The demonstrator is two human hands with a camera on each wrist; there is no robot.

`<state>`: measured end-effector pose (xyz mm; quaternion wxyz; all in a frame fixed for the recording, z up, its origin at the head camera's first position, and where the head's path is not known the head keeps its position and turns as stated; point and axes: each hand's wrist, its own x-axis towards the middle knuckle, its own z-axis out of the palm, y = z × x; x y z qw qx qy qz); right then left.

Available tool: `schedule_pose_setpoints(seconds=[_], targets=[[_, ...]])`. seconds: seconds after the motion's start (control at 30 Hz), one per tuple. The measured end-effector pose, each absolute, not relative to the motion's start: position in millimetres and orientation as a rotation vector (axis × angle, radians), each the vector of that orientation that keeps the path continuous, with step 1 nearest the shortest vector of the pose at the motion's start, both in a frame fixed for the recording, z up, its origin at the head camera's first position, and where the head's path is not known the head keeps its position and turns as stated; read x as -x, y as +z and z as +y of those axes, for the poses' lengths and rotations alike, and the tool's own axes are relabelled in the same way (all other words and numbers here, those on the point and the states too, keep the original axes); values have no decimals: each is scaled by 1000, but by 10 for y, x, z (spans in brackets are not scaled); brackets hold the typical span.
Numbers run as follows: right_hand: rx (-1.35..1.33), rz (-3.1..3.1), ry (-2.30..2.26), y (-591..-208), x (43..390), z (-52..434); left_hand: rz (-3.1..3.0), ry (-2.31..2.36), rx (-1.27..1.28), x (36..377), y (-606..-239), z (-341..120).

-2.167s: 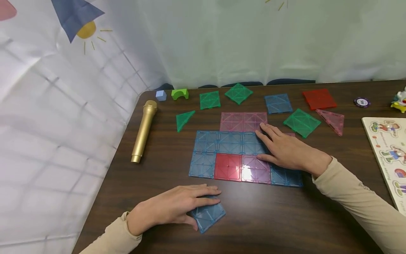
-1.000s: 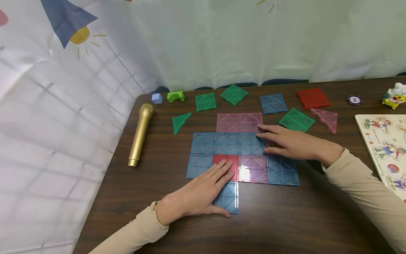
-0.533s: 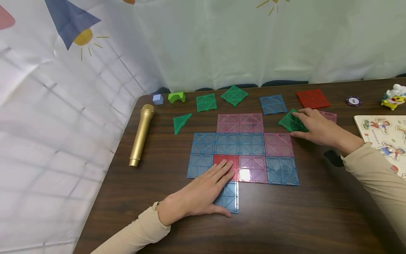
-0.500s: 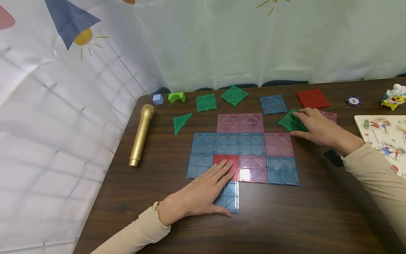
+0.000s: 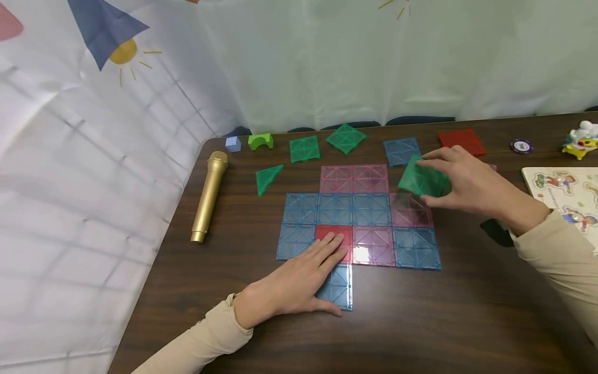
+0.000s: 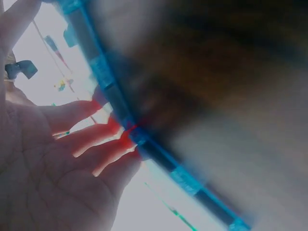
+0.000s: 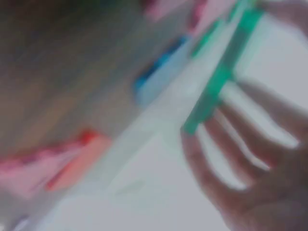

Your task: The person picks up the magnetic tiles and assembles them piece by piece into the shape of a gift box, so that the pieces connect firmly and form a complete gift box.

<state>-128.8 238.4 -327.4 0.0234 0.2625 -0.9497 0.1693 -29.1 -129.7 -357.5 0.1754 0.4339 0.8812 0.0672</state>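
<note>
R hand (image 5: 472,182) has just lifted the green square tile (image 5: 422,179) off the table; it's now tilted in the air, above the pink tile (image 5: 411,212) at the mat's right edge, so it looks headed for the layout. Thumb & fingers pinch its edges. L hand (image 5: 299,280) lies flat, fingers straight & together, on the red tile (image 5: 329,234) & the blue tile (image 5: 338,288).

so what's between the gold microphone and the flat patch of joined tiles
In the head view, only bare table lies between the gold microphone and the joined tiles; the green triangle tile sits farther back, off that line.
</note>
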Motion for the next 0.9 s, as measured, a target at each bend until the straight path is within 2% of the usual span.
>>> schedule_pose_setpoints(seconds=[0.2,0.3,0.57,0.9], targets=[[-1386,-2710,649,-3312,917,1968,2476,177,-1196,296,-3546,-1299],[-1544,-2754,704,-3359,712,1812,2465,170,-1210,311,-3537,-1313],[-1673,-2834,592,-3468,362,1669,2451,183,-1240,339,-3538,-1342],[-1722,-2763,513,-3594,270,1576,2460,200,-1258,341,-3557,-1350]])
